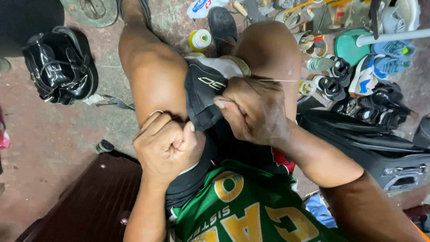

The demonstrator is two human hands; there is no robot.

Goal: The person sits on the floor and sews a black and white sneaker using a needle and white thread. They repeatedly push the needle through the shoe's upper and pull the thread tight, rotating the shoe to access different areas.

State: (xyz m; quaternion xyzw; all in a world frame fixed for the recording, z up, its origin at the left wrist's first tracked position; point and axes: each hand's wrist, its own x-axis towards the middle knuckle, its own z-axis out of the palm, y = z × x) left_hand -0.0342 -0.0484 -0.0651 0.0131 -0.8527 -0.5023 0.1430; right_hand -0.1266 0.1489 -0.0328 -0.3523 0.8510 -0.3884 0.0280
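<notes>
While left hand fists, right hand fingers pinch taut thread over black shoe.

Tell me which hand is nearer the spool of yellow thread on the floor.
The right hand. It grips the black shoe between the knees, just below the spool. The left hand is a fist lower down, by the left knee, farther from it.

Worn reddish concrete floor, stained and gritty. Black leather bag at left, dark maroon case lower left, black suitcase right (shoes piled behind it). Flat indoor light.
</notes>
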